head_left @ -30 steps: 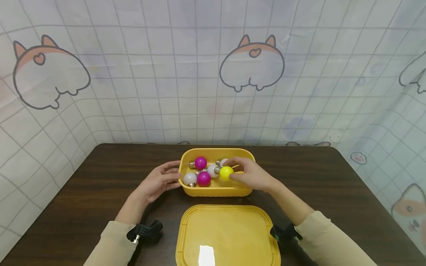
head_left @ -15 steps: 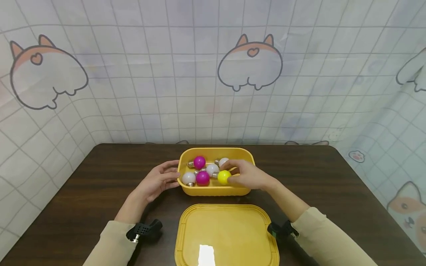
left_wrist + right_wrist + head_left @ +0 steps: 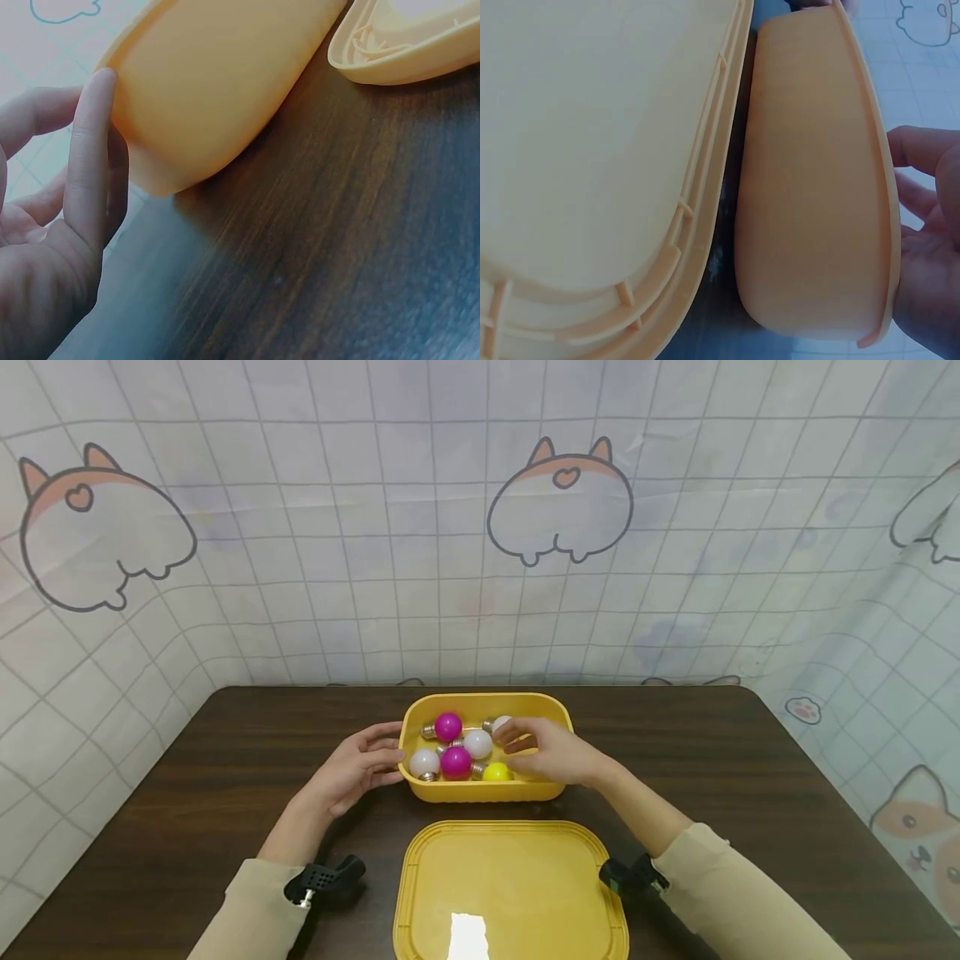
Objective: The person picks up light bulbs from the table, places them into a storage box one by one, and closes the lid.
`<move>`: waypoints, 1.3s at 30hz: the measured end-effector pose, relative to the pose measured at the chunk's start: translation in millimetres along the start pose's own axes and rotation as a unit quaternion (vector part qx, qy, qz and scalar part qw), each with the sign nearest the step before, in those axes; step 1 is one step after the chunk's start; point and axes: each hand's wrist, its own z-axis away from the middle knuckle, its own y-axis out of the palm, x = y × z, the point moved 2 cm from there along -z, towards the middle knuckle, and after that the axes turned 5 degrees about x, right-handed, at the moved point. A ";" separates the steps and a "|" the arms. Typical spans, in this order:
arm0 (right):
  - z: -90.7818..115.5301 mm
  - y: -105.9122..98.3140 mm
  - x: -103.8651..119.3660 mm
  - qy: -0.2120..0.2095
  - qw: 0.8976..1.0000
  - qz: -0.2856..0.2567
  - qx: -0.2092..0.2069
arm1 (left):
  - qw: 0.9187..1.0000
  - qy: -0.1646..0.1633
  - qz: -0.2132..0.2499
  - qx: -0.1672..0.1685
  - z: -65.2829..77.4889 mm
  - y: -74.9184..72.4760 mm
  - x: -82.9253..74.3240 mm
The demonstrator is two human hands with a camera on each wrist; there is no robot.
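Observation:
A yellow box holds several light bulbs. Among them are two magenta bulbs, white bulbs and one yellow bulb low by the front wall. My right hand reaches over the box's right side, thumb and fingers apart, holding nothing; the thumb is near the yellow bulb. A white bulb at the back is partly behind its fingers. My left hand rests with fairly straight fingers against the box's left end; in the left wrist view a fingertip touches the box rim.
A yellow lid lies on the dark wooden table, just in front of the box. Behind the table hangs a white gridded cloth with cartoon animals. Both wrists wear black straps.
My right hand has lowered the yellow bulb to the left and front inside the box and let go of it. My left hand stays at the box's left end.

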 end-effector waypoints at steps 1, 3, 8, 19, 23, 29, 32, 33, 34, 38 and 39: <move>0.4 0.0 0.7 0.004 1.000 -0.001 -0.006 | 1.000 0.000 0.001 0.000 0.4 -0.1 0.5; 1.4 -0.3 2.2 0.014 1.000 -0.001 -0.021 | 1.000 0.000 0.002 0.000 1.2 -0.1 1.2; 6.6 -3.6 4.4 0.016 0.996 0.003 -0.082 | 1.000 -0.023 -0.003 -0.013 2.2 0.4 2.0; 31.4 -37.1 1.4 -0.027 0.970 -0.016 -0.241 | 0.978 -0.042 -0.195 -0.051 17.8 7.4 -9.2; 50.5 -42.0 -4.5 -0.024 0.964 -0.007 -0.264 | 0.962 -0.063 -0.257 -0.059 32.2 13.1 -9.9; 85.5 -44.3 -14.1 0.030 0.961 0.021 -0.273 | 0.940 -0.100 -0.320 -0.059 55.8 23.2 -14.3; 104.6 -42.5 -18.1 0.075 0.967 0.033 -0.240 | 0.935 -0.114 -0.333 -0.048 68.1 27.7 -15.9; 110.9 -41.1 -19.2 0.089 0.970 0.036 -0.222 | 0.933 -0.119 -0.337 -0.040 72.1 29.5 -15.9; 116.8 -39.3 -20.6 0.103 0.974 0.038 -0.200 | 0.932 -0.123 -0.338 -0.030 75.9 31.3 -15.6; 134.4 -31.5 -26.2 0.145 0.982 0.028 -0.116 | 0.929 -0.134 -0.345 0.011 88.5 38.3 -13.5; 137.3 -29.2 -27.5 0.151 0.983 0.022 -0.099 | 0.929 -0.134 -0.346 0.019 90.5 39.8 -13.3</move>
